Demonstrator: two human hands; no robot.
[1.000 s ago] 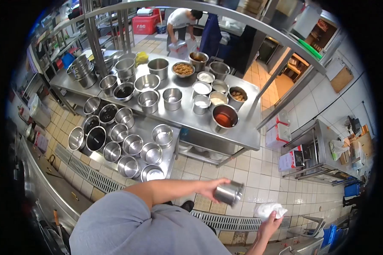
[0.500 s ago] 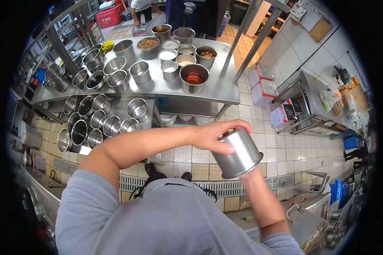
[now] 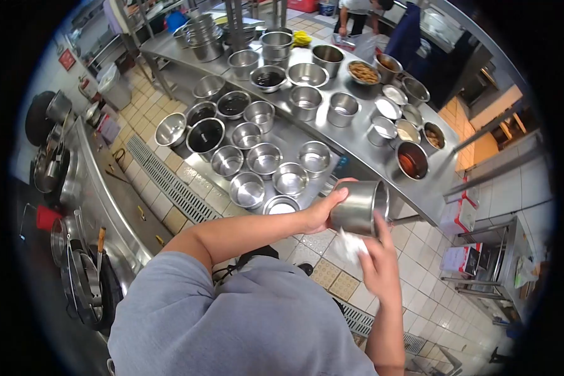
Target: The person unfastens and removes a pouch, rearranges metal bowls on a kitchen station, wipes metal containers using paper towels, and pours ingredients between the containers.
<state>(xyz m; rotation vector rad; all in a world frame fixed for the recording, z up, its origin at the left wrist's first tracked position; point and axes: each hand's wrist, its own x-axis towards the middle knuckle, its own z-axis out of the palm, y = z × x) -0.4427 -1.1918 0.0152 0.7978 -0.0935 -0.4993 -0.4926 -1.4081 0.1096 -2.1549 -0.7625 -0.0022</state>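
Note:
My left hand [image 3: 324, 212] grips the base end of a steel pot [image 3: 359, 207], which lies on its side in the air with its mouth turned to the right. Below the rim, my right hand [image 3: 379, 260] holds a white cloth [image 3: 351, 246], blurred by motion, with a finger raised near the rim. Behind the pot, several empty steel pots, such as one nearby [image 3: 290, 179], stand on a lower steel surface [image 3: 323, 187]. Among them are a few containers with dark contents, one of them a black-looking pot [image 3: 205, 136].
A long steel table [image 3: 357, 139] bears pots and bowls, including a pot of reddish liquid [image 3: 412, 160] and a bowl of brown food [image 3: 363, 73]. Another person [image 3: 359, 12] bends over beyond it. A steel counter [image 3: 100, 169] with woks runs along the left.
My right hand, earlier inside the pot, is now outside near its rim with the cloth showing. The pot has turned from mouth down to sideways. The view has swung left.

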